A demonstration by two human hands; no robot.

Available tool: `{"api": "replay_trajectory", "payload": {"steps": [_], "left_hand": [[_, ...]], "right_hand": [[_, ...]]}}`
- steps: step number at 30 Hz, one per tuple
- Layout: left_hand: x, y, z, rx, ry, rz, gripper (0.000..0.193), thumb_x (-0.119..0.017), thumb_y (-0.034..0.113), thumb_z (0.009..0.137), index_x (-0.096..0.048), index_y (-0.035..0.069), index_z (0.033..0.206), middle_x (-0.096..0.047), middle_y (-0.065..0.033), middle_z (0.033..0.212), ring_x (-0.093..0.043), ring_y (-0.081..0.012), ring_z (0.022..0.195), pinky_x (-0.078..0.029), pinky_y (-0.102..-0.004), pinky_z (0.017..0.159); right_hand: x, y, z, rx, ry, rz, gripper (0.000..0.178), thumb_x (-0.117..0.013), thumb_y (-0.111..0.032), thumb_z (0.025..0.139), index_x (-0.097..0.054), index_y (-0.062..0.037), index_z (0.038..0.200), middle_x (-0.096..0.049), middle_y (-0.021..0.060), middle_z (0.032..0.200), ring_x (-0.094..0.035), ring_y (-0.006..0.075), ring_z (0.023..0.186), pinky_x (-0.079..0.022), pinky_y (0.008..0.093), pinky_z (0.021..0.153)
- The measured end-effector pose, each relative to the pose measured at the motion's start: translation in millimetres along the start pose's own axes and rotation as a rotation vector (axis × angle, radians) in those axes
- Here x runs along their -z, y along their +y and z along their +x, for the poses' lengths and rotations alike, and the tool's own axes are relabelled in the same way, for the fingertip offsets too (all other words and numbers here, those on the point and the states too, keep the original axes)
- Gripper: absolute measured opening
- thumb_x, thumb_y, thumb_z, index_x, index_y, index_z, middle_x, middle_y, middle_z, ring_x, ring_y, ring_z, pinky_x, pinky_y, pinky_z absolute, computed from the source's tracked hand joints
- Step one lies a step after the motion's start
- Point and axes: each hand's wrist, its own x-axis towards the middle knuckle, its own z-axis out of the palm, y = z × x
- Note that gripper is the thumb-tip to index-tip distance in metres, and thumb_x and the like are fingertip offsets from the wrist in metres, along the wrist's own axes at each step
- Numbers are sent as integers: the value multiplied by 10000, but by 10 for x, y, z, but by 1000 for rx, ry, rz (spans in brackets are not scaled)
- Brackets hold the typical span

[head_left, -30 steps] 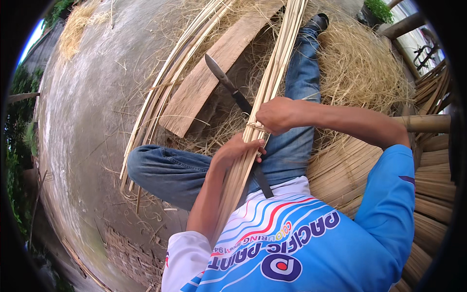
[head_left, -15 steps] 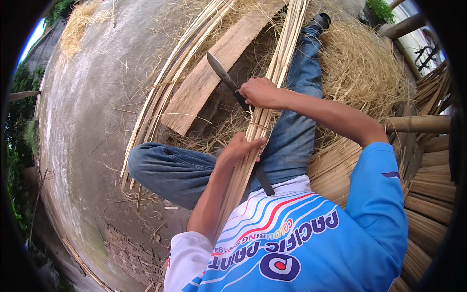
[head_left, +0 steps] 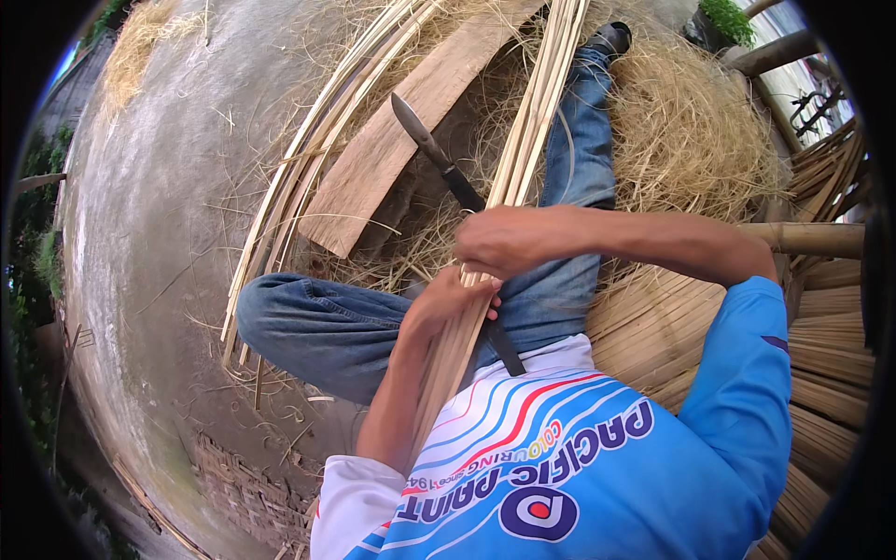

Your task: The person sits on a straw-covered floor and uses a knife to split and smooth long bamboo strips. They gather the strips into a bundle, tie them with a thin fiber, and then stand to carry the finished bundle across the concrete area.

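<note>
Grey floor (head_left: 168, 233) — plank (head_left: 350, 196), shavings (head_left: 691, 140), knife (head_left: 435, 155) — beside strip bundle (head_left: 533, 121)

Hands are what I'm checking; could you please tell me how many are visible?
2: the left hand grips the strips; the right hand is at the strips farther up the picture, near the knife. Some fingers are hidden.

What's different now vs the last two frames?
The right hand went up by the knife half a second ago, and is now back down over the bamboo strips, just above the left hand. Can't tell what its fingers grip. Unchanged: left hand holding the strips, knife, plank.
</note>
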Motion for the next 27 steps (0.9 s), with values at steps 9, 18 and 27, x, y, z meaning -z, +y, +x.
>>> {"api": "replay_trajectory", "payload": {"steps": [9,18,27], "left_hand": [[-53,113,-98,20,86,54,315,-766,230,895,-616,-16,1022,-680,-85,797,-677,-151,631,-542,-290,580],[-17,5,-33,55,99,74,290,-756,213,895,-618,-6,1025,-675,-79,794,-677,-152,634,-545,-300,578],[20,-21,-32,21,94,74,288,-754,212,899,-632,-23,1010,-681,-80,784,-669,-144,626,-536,-289,572]], "right_hand": [[169,873,497,-260,155,-20,97,-696,-100,778,-690,-5,759,-677,187,728,-679,359,685,-534,464,643],[-351,110,-720,-411,-62,-450,127,-655,-90,793,-651,36,782,-678,191,814,-694,341,664,-531,474,553],[-74,104,419,-82,-99,-132,149,-641,-91,767,-654,45,705,-631,219,668,-652,403,647,-507,476,572]]}}
